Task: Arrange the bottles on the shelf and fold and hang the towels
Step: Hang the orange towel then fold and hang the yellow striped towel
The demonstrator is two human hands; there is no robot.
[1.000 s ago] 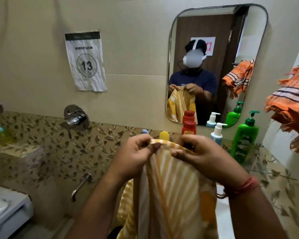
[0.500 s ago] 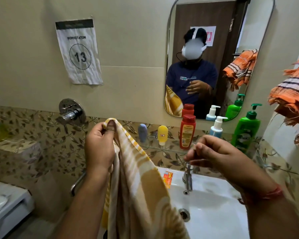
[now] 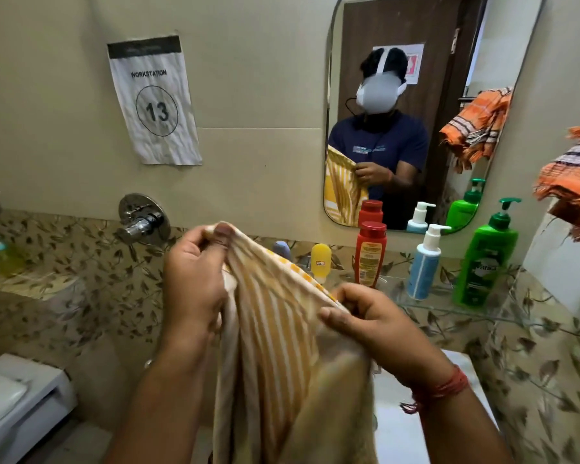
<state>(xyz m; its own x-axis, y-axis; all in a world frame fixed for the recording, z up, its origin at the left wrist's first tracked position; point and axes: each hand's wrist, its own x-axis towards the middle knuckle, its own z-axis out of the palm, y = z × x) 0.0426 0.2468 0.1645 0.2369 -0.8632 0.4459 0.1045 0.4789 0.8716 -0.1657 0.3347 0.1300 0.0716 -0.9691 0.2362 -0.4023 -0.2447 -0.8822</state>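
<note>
Head view, bathroom. My left hand [image 3: 195,279] pinches the top edge of the yellow towel [image 3: 275,336] at centre frame, thumb over the hem, and my right hand [image 3: 369,319] grasps the same edge lower and to the right; both grips are closed on cloth, neither released. Held by two points along one edge, the towel hangs straight down toward the bottom of the frame, which I judge suits lining up its sides for a fold. Towels counted: two, the yellow one in my hands and an orange towel [image 3: 573,192] already hung at the right edge; a third appearance in the mirror [image 3: 349,45] is only its reflection. Bottles counted on the glass shelf [image 3: 449,311] at right of centre: five standing in a row, namely a grey tube [image 3: 282,250] partly hidden by the towel, a yellow tube [image 3: 320,262], a red bottle [image 3: 370,254], a blue pump bottle [image 3: 425,262] and a green pump bottle [image 3: 486,256]. They stand upright and near one another, so that part of the task looks done. One numbered sign [image 3: 153,102] is at upper left.
</note>
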